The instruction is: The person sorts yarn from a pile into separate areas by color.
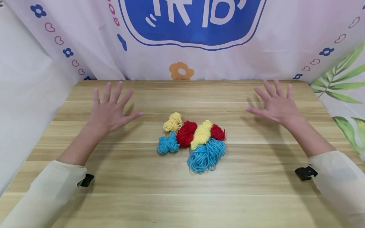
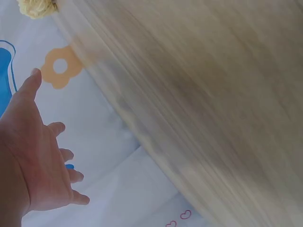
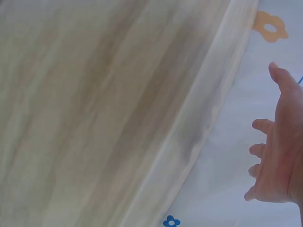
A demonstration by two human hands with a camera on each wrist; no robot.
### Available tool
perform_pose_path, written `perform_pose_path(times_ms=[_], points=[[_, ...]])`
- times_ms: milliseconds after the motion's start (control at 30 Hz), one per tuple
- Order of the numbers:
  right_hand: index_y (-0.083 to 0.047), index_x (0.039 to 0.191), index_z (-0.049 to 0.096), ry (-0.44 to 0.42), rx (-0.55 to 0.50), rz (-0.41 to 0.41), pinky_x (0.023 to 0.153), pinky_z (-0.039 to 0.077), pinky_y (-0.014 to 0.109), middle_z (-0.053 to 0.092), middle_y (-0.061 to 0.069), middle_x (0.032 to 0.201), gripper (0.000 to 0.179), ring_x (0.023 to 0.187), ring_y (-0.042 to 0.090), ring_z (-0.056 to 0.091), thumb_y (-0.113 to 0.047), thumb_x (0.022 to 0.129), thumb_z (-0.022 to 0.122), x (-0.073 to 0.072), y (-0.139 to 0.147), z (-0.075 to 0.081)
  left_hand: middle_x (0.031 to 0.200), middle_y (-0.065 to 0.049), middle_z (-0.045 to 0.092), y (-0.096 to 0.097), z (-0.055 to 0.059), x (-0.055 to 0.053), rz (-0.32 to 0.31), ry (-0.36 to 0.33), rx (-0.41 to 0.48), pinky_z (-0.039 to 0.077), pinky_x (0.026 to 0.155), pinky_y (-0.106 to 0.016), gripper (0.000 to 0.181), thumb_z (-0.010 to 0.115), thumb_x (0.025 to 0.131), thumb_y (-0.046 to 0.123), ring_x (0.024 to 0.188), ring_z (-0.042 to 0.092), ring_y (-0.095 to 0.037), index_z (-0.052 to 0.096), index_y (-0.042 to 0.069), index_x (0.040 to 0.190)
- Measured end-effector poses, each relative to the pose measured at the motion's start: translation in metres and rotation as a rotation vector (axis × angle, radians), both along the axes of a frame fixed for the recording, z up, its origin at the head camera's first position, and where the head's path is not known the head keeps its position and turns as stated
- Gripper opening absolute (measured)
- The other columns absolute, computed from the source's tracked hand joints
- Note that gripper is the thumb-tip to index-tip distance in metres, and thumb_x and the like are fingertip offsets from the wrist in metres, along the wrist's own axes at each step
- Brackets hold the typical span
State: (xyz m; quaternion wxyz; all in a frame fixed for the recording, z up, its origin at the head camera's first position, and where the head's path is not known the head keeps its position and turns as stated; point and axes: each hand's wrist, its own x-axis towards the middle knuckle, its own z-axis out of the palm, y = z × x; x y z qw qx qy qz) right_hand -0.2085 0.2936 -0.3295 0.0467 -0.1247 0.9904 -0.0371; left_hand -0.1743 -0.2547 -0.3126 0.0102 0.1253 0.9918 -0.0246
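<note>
In the head view several small skeins of yarn lie bunched near the middle of the table. A small yellow skein (image 1: 173, 122) and a small blue skein (image 1: 168, 143) are at the left of the bunch. Beside them sit a red skein (image 1: 186, 134), a larger yellow skein (image 1: 201, 134) and a small red skein (image 1: 218, 132). The large blue skein (image 1: 206, 155) lies closest to me. My left hand (image 1: 109, 110) is raised left of the yarn, fingers spread, holding nothing. On the other side my right hand (image 1: 276, 103) is likewise spread, apart from the yarn.
The wooden table (image 1: 159, 202) ends at a printed cloth (image 1: 228, 63) hanging along its far edge. A white cloth (image 1: 28, 79) hangs at the left. Leaf-patterned fabric (image 1: 345, 76) is at the right. Black clips (image 1: 306, 173) sit at both cuffs.
</note>
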Motion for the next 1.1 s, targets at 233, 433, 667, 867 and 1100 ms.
perform_pose_path(times_ms=[233, 433, 667, 867, 1100], points=[[-0.009, 0.164, 0.026, 0.055, 0.045, 0.041, 0.117, -0.008, 0.075, 0.01, 0.023, 0.171, 0.1, 0.156, 0.048, -0.001, -0.078, 0.094, 0.044, 0.005, -0.009, -0.001, 0.172, -0.02, -0.003, 0.008, 0.001, 0.0, -0.03, -0.012, -0.009, -0.01, 0.117, -0.074, 0.095, 0.041, 0.097, 0.077, 0.156, -0.008, -0.048, 0.019, 0.017, 0.167], [-0.008, 0.163, 0.029, 0.079, 0.064, 0.065, 0.118, -0.002, 0.076, 0.013, 0.023, 0.17, 0.098, 0.156, 0.047, 0.004, -0.077, 0.094, 0.046, 0.006, -0.014, -0.002, 0.173, -0.019, -0.004, 0.019, 0.005, 0.002, -0.053, -0.042, 0.02, -0.006, 0.118, -0.074, 0.093, 0.043, 0.098, 0.074, 0.156, -0.008, -0.046, 0.019, 0.016, 0.166], [-0.01, 0.163, 0.03, 0.081, 0.085, 0.108, 0.118, 0.009, 0.075, 0.017, 0.024, 0.169, 0.096, 0.155, 0.047, 0.012, -0.074, 0.095, 0.049, 0.011, -0.023, 0.002, 0.173, -0.018, -0.003, 0.03, 0.007, 0.005, -0.08, -0.065, 0.033, -0.003, 0.119, -0.074, 0.091, 0.042, 0.099, 0.073, 0.157, -0.005, -0.047, 0.02, 0.016, 0.167], [-0.008, 0.162, 0.032, 0.078, 0.076, 0.148, 0.118, 0.018, 0.072, 0.023, 0.026, 0.167, 0.094, 0.153, 0.047, 0.02, -0.072, 0.096, 0.051, 0.014, -0.031, 0.003, 0.172, -0.02, 0.005, 0.04, 0.009, 0.007, -0.117, -0.079, 0.047, 0.004, 0.12, -0.073, 0.09, 0.044, 0.099, 0.072, 0.157, 0.003, -0.048, 0.024, 0.016, 0.166], [-0.008, 0.162, 0.033, 0.073, 0.06, 0.178, 0.119, 0.02, 0.071, 0.025, 0.026, 0.166, 0.09, 0.153, 0.047, 0.022, -0.068, 0.097, 0.053, 0.019, -0.039, 0.004, 0.172, -0.02, 0.01, 0.053, 0.011, 0.008, -0.158, -0.082, 0.06, 0.009, 0.121, -0.071, 0.085, 0.049, 0.101, 0.066, 0.156, 0.007, -0.049, 0.027, 0.015, 0.165]])
